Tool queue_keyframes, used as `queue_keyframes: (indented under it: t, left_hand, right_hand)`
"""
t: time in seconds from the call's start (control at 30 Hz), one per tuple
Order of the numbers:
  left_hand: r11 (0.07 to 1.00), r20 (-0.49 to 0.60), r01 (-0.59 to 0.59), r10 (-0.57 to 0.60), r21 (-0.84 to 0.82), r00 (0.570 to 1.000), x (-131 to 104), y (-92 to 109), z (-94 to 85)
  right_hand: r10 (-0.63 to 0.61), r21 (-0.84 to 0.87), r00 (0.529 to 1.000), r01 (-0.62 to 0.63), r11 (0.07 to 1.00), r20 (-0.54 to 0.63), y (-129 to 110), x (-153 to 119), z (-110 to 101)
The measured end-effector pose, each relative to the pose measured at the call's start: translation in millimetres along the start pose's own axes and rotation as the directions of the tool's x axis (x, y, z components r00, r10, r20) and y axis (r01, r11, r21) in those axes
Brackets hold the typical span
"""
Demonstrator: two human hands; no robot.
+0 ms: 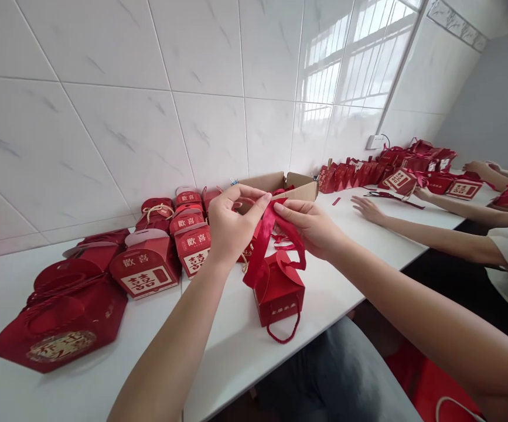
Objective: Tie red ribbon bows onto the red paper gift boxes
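Note:
A red ribbon [263, 246] hangs in loops from my two hands, above a small red gift box. My left hand [236, 220] pinches it between thumb and forefinger. Close beside it, my right hand [309, 225] also grips the ribbon, its fingertips almost touching the left ones. Under the ribbon the red gift box [280, 287] stands on the white table, its flaps folded over the top. A twisted red cord handle [285, 339] droops from its front side. The ribbon's upper part is partly hidden by my fingers.
Red gift boxes [146, 264] stand in rows on the left, with a larger one [64, 316] nearest. Behind my hands is an open cardboard box [302, 186]. More red boxes [416, 158] line the wall at right. Another person's hand [368, 210] rests on the table [345, 264].

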State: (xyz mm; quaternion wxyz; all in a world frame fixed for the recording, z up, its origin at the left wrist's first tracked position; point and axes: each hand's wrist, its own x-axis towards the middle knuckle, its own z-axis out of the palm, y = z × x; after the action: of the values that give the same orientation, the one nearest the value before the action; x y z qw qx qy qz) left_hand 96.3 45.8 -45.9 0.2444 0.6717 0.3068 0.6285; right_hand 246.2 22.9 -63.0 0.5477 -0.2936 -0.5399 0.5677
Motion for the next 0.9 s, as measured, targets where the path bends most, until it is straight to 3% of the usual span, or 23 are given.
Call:
queue_keyframes:
  t: [0.13, 0.23, 0.3, 0.43, 0.5, 0.53, 0.6, 0.7, 0.8, 0.9]
  left_hand:
    - [0.999, 0.014, 0.032, -0.031, -0.031, 0.999, 0, 3, -3.2]
    - [0.989, 0.156, 0.129, -0.116, -0.074, 0.981, 0, 7, -8.7]
    - [0.97, 0.309, 0.232, -0.199, -0.072, 0.93, -1, 10, -13.2]
    - [0.932, 0.584, 0.36, -0.31, 0.033, 0.75, -1, 12, -21.2]
    - [0.926, 0.636, 0.368, -0.336, 0.086, 0.695, -1, 9, -23.4]
    - [0.924, 0.633, 0.37, -0.345, 0.098, 0.693, 0, 7, -23.9]
    - [0.917, 0.601, 0.384, -0.366, 0.104, 0.711, 1, 3, -23.9]
    - [0.902, 0.592, 0.414, -0.4, 0.121, 0.7, 2, -2, -22.0]
    - [0.897, 0.586, 0.396, -0.431, 0.196, 0.686, 1, -3, -19.4]
    - [0.894, 0.575, 0.384, -0.443, 0.23, 0.688, -1, -1, -18.2]
  right_hand:
    - [-0.018, -0.025, 1.0, 0.018, 1.0, -0.005, 2, -5, 2]
    - [-0.046, -0.075, 0.997, 0.042, 0.996, -0.058, 3, -6, 1]
    - [-0.082, -0.117, 0.991, 0.07, 0.991, -0.102, 3, -6, -1]
    - [-0.153, -0.213, 0.98, 0.124, 0.969, -0.128, 1, -7, -7]
    - [-0.223, -0.318, 0.969, 0.178, 0.931, -0.109, 0, -10, -11]
    - [-0.275, -0.405, 0.958, 0.219, 0.888, -0.085, -1, -12, -14]
    - [-0.382, -0.625, 0.924, 0.313, 0.715, 0.025, -2, -16, -19]
    - [-0.442, -0.836, 0.834, 0.475, 0.274, 0.33, -5, -20, -28]
    - [-0.38, -0.825, 0.738, 0.545, -0.152, 0.558, -7, -24, -32]
    - [-0.311, -0.748, 0.692, 0.515, -0.419, 0.651, -7, -27, -29]
